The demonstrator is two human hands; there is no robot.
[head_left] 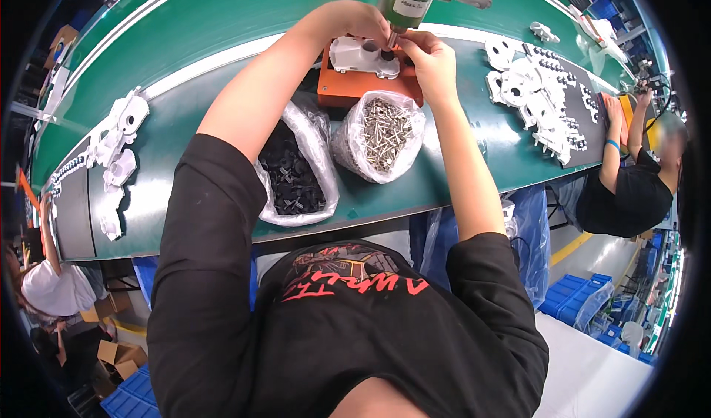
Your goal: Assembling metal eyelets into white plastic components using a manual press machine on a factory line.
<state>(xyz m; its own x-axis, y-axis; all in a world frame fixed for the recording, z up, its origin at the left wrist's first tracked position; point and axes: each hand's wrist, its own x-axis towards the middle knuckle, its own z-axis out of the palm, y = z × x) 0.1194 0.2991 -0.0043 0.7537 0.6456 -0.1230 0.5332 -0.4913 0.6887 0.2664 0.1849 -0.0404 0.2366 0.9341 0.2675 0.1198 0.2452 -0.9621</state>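
Several pale-grey cast-metal housings (122, 168) open things at the far left, well out to the left of both hands. Moving right, here's a clear plastic bag (321, 151) full of small black plastic parts (292, 177), nearer the body than the left hand (363, 22) and to its left. That hand arches in over the work, fingers curled; its fingertips are partly hidden, so what it grasps, if anything, I can't tell.

Just on the body side of it sits one pale-grey cast-metal housing with round openings (352, 51), up on a flat orange block (333, 91). And this is the key relation: its long axis runs roughly left to right, the right end slanting slightly bodyward, and that end lies right by both sets of fingertips, the left's looking a shade nearer. Bodyward again, a clear bag (349, 148) of silver screws (389, 129).

Above, a green power driver (409, 0) points its tip between the hands. Right hand (426, 54) now: thumb and forefinger brought together beside that tip, any small piece between them unclear. Farther right of it, more pale-grey housings (518, 85) in a cluster.
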